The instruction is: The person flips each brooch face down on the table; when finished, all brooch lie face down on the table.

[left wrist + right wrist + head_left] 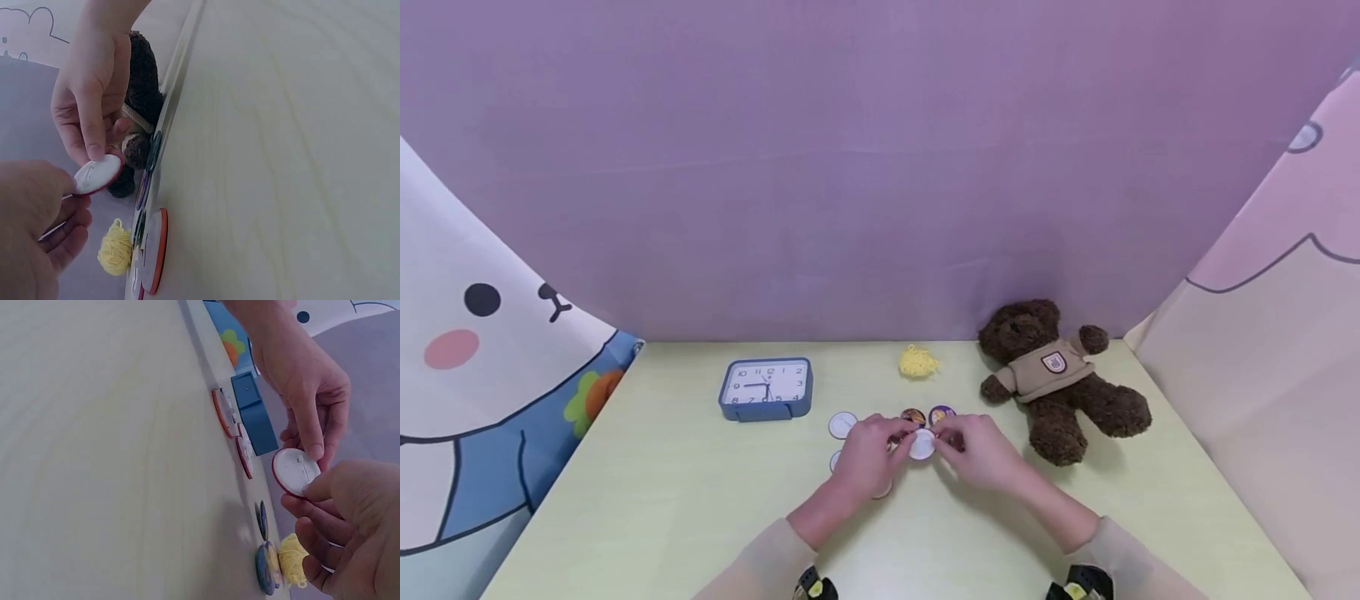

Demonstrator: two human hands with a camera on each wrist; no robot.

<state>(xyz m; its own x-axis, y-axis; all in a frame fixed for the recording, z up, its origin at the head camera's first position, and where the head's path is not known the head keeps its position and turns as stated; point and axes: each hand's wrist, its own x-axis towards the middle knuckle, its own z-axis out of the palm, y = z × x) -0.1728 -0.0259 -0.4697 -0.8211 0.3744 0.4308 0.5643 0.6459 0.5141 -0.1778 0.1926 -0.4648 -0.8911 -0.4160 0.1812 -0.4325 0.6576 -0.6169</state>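
A round pin-back button badge [922,444], white-backed with a red edge, is held above the table between both hands. My left hand [869,454] pinches its left side, and my right hand [981,448] pinches the right side. The right wrist view shows the pin on the white back of this badge [295,470]. White-backed badges [842,425] lie left of my left hand, one partly hidden by it. Beyond the hands, picture-side-up badges lie on the table, among them a purple one [941,413] and a brown-orange one [913,417].
A blue alarm clock [766,389] stands at the back left of the pale table [662,500]. Yellow yarn [917,362] lies at the back middle. A brown teddy bear [1054,375] in a beige shirt lies at the right. Behind the table hangs a purple cloth [880,183].
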